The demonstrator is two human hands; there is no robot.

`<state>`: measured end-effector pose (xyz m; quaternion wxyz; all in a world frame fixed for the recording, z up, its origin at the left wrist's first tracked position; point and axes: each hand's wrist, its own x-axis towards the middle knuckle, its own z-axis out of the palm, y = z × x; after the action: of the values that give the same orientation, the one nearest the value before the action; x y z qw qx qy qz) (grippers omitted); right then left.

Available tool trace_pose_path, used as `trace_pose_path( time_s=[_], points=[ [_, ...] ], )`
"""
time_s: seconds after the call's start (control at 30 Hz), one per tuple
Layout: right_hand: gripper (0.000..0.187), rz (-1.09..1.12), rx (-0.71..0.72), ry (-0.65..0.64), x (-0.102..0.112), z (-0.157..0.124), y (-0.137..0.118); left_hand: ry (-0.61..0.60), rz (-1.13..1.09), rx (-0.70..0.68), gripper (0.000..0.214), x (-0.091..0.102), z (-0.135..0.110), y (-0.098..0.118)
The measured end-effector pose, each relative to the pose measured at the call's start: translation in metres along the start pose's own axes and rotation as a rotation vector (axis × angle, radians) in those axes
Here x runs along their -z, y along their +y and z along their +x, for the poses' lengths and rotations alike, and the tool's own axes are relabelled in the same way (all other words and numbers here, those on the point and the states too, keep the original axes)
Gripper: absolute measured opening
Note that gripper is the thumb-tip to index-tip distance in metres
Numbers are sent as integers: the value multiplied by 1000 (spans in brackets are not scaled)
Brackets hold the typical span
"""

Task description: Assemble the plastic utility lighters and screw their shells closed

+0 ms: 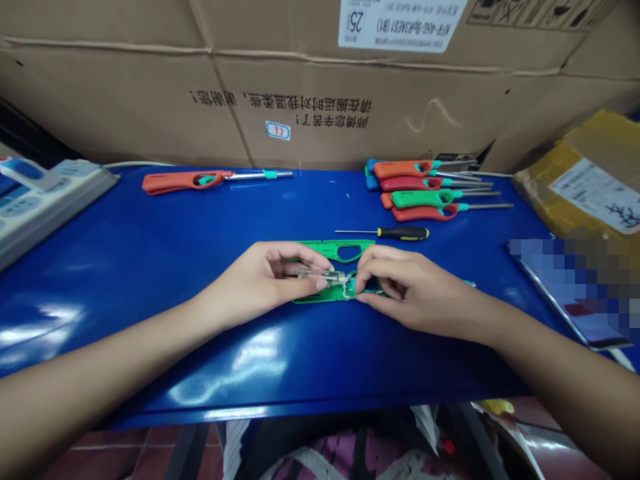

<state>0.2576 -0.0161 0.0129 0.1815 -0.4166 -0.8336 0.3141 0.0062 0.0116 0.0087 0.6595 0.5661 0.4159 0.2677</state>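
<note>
Both my hands meet at the middle of the blue table [150,267] over an opened green lighter. One green shell half [340,249] lies just behind my fingers. The other green half [320,297] lies under them. My left hand [265,277] pinches a clear plastic part [320,273] that sits on that half. My right hand [400,287] is closed, its fingertips pressing on the green half beside a thin wire piece [346,288]. A thin metal tip shows past my right hand's far side.
A black-handled screwdriver [395,233] lies just behind the green parts. Several orange and green long lighters [420,190] are piled at the back right, one orange lighter [195,180] at the back left. Cardboard boxes [320,87] wall the back. A power strip [45,193] lies left, a phone [575,287] right.
</note>
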Motion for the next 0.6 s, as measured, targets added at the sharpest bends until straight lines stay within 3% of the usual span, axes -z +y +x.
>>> trace_pose_path(
  time_s=[0.07,0.2,0.3,0.6],
  points=[
    [4,136,-130,5,2,0,-1,4,73,-40,25,-1,-1,-1],
    [14,512,-422,-102,7,1,-4,1,182,-132,24,-2,-1,-4],
    [14,600,-423,-117,7,3,-5,-16,212,-178,21,-1,-1,-5],
    [13,564,-393,-117,1,4,1,-15,247,-246,21,-1,0,-7]
  ],
)
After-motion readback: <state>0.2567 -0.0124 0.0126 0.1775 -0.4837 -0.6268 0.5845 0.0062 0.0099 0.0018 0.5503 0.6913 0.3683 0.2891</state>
